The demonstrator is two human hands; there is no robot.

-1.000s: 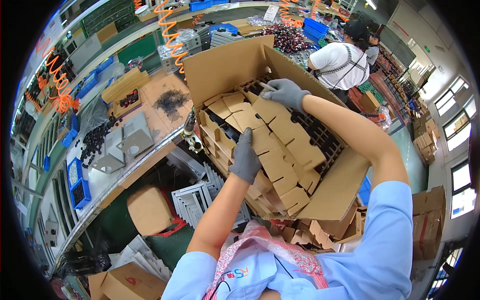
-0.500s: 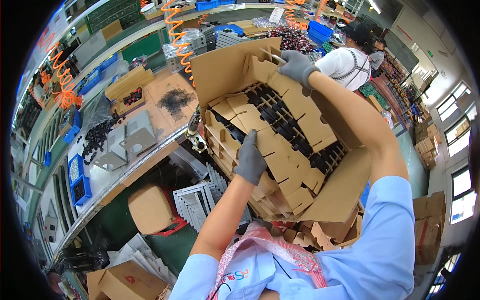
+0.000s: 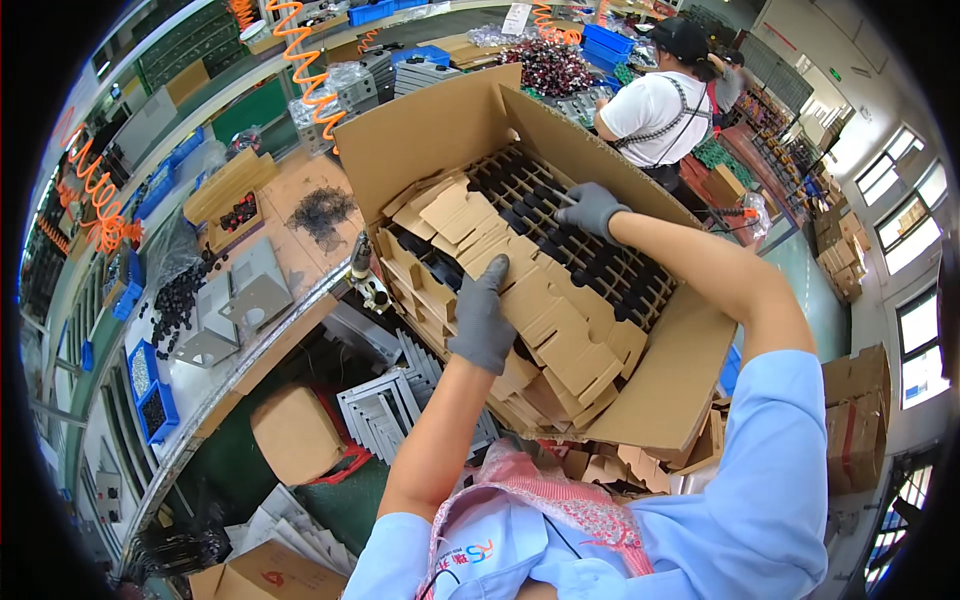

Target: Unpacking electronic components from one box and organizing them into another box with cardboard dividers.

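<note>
A large open cardboard box (image 3: pixel 655 405) stands tilted in front of me. Inside it, a cardboard grid holds many black parts (image 3: pixel 560 240) in rows. Notched cardboard dividers (image 3: pixel 500 235) lie stacked over the grid's left side. My left hand (image 3: pixel 483 325), in a grey glove, is closed on the dividers' near left edge, its thumb on top. My right hand (image 3: pixel 592 212), also gloved, is over the bare part of the grid with bent fingers. Something thin and light shows at its fingertips, too small to name.
To the left is a workbench (image 3: pixel 300 265) with metal brackets (image 3: pixel 255 285), black pieces (image 3: pixel 178 300) and blue bins (image 3: pixel 155 415). Orange coiled hoses (image 3: pixel 305 70) hang above. A co-worker (image 3: pixel 660 110) stands beyond the box. Metal frames (image 3: pixel 380 415) and a wrapped carton (image 3: pixel 297 432) are below.
The divider sheet at my right hand has come over to the left onto the stack, uncovering more black parts. My right hand has moved from the box's far edge down over the grid.
</note>
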